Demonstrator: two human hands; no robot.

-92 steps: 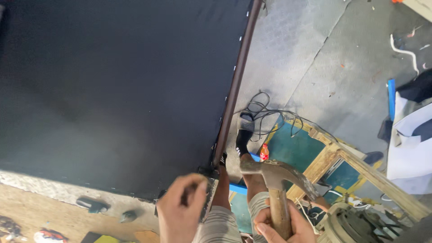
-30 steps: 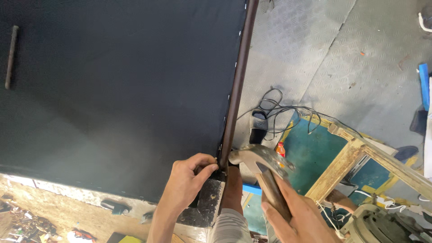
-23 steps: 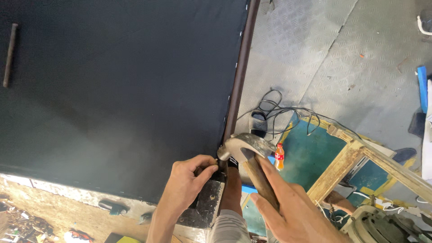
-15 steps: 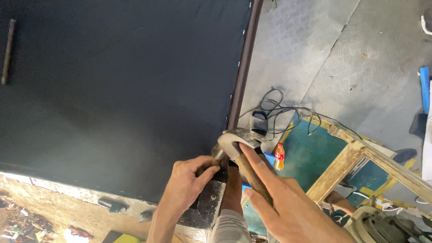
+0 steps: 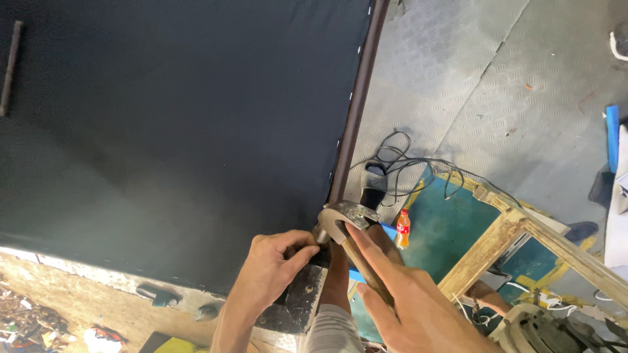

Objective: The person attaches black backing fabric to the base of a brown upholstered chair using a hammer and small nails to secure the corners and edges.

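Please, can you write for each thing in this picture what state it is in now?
Left hand: pinching at the panel's corner.
Right hand: gripping the hammer.
Hammer: head at the corner.
Black fabric: stretched flat over the panel.
Bottle: upright on the floor, capped.
Cable: loosely tangled on the floor.

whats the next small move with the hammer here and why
Probably a short tap. The hammer, held in the right hand, has its head right at the frame corner, where the left hand pinches the black fabric against the brown edge strip. Whether a tack sits there is hidden.
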